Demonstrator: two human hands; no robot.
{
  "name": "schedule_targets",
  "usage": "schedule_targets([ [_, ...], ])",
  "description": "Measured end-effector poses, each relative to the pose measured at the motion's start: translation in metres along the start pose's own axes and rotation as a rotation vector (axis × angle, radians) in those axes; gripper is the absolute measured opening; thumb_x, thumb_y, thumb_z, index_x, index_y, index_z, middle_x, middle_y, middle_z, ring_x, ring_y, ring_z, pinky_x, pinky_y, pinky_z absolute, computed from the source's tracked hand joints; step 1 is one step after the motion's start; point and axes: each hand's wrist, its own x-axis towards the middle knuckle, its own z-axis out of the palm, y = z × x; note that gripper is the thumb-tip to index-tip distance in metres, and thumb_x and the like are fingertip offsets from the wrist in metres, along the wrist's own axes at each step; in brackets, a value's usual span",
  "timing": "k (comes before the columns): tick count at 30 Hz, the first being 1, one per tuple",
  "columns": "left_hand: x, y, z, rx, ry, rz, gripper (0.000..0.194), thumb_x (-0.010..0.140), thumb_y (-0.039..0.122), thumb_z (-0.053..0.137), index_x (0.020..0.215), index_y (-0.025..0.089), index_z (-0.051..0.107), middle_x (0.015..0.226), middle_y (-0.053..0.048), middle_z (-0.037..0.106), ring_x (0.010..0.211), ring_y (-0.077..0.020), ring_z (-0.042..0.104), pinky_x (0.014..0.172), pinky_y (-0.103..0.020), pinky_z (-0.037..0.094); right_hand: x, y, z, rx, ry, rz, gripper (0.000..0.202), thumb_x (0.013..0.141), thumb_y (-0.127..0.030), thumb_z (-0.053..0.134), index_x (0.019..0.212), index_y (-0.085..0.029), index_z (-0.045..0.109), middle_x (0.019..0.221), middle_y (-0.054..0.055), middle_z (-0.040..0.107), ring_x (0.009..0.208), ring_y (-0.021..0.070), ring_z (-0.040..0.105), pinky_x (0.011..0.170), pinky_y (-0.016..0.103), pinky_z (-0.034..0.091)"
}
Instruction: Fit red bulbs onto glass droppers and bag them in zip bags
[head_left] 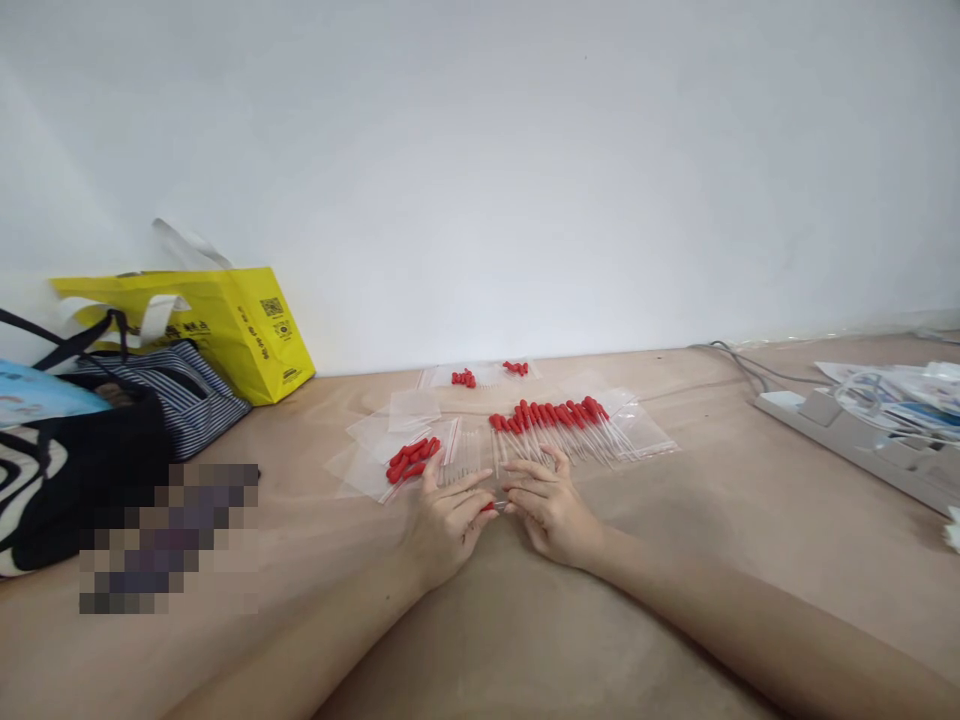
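My left hand (450, 520) pinches a small red rubber bulb (488, 507), mostly hidden by the fingers. Facing it, my right hand (551, 508) is closed on a thin clear dropper tube (501, 506) whose end meets the bulb or lies right beside it; I cannot tell how far it is inside. Just beyond my right hand lies a row of droppers with red bulbs (559, 415) on clear plastic bags. Loose red bulbs (412, 458) rest on a zip bag (367, 440) beyond my left hand, beside several bare clear tubes (463, 455).
At the back, another bag (487, 372) carries red bulbs and tubes. A yellow bag (262, 330), a striped pouch (199, 395) and a black bag (112, 480) stand left. A power strip (847, 450) with cables lies right. A white wall (570, 180) bounds the table.
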Motion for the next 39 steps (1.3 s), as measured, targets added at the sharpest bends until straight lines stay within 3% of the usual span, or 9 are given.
schedule_targets([
  [9,-0.002,-0.012,-0.006,0.087,-0.010,-0.133,0.014,0.077,0.033,0.057,0.085,0.023,0.062,0.091,-0.001,0.068,0.098,-0.0247,0.056,0.098,-0.051,0.013,0.002,0.006,-0.002,-0.028,-0.061,0.096,0.017,0.084,-0.021,0.045,0.079,-0.020,0.061,0.083,0.002,0.066,0.101,0.0178,0.049,0.091,0.040,0.019],
  [13,-0.002,-0.015,-0.009,0.131,0.007,-0.129,0.010,0.078,0.028,0.055,0.075,0.027,0.065,0.088,0.002,0.068,0.093,-0.0221,0.056,0.096,-0.049,0.017,0.002,0.009,-0.004,-0.089,-0.094,0.111,0.016,0.083,-0.025,0.048,0.079,-0.020,0.063,0.080,0.003,0.063,0.085,0.0167,0.050,0.077,0.034,0.025],
  [17,-0.004,-0.016,-0.009,0.175,-0.034,-0.142,0.010,0.077,0.032,0.056,0.077,0.028,0.065,0.094,0.001,0.066,0.096,-0.0233,0.053,0.095,-0.050,0.017,0.001,0.012,-0.007,-0.164,-0.143,0.106,0.014,0.080,-0.026,0.052,0.077,-0.022,0.065,0.073,0.002,0.061,0.072,0.0151,0.045,0.064,0.030,0.022],
  [20,-0.008,-0.022,-0.006,0.242,-0.074,-0.230,0.035,0.073,0.044,0.057,0.103,0.026,0.057,0.111,-0.007,0.058,0.105,-0.0278,0.047,0.094,-0.052,0.018,0.005,0.017,-0.010,-0.204,-0.169,0.161,0.014,0.080,-0.025,0.051,0.077,-0.021,0.065,0.070,0.002,0.061,0.072,0.0155,0.045,0.064,0.031,0.021],
  [23,-0.011,-0.032,-0.005,0.317,-0.024,-0.395,0.049,0.072,0.044,0.056,0.114,0.021,0.048,0.115,-0.012,0.053,0.108,-0.0301,0.042,0.091,-0.051,0.022,0.019,0.025,-0.010,-0.240,-0.136,0.391,0.016,0.081,-0.026,0.048,0.081,-0.021,0.063,0.073,0.003,0.063,0.076,0.0165,0.048,0.066,0.030,0.023],
  [27,-0.011,-0.045,-0.009,0.409,0.073,-0.547,0.031,0.072,0.029,0.053,0.103,0.022,0.053,0.107,-0.010,0.056,0.106,-0.0294,0.044,0.088,-0.048,0.026,0.048,0.030,0.005,-0.339,-0.179,0.688,0.021,0.081,-0.027,0.043,0.093,-0.019,0.059,0.077,0.005,0.064,0.082,0.0195,0.053,0.070,0.031,0.024],
  [31,-0.012,-0.055,-0.021,0.456,0.074,-0.632,0.031,0.065,0.020,0.053,0.096,0.022,0.055,0.104,-0.008,0.056,0.104,-0.0292,0.045,0.088,-0.047,0.026,0.069,0.032,0.025,-0.416,-0.276,0.853,0.025,0.077,-0.023,0.043,0.098,-0.013,0.052,0.080,0.010,0.064,0.081,0.0222,0.056,0.072,0.033,0.024],
  [35,-0.015,-0.061,-0.025,0.482,0.031,-0.637,0.026,0.061,0.023,0.057,0.086,0.024,0.059,0.105,-0.008,0.055,0.102,-0.0300,0.044,0.087,-0.049,0.026,0.071,0.035,0.032,-0.447,-0.335,0.864,0.023,0.079,-0.024,0.040,0.094,-0.012,0.051,0.082,0.013,0.063,0.082,0.0234,0.057,0.073,0.034,0.024],
  [39,-0.013,-0.060,-0.019,0.506,0.045,-0.571,0.011,0.066,0.029,0.057,0.075,0.025,0.063,0.103,-0.007,0.055,0.102,-0.0298,0.044,0.088,-0.053,0.023,0.069,0.035,0.029,-0.467,-0.349,0.806,0.021,0.079,-0.024,0.040,0.089,-0.014,0.055,0.085,0.012,0.063,0.085,0.0234,0.056,0.074,0.035,0.024],
])
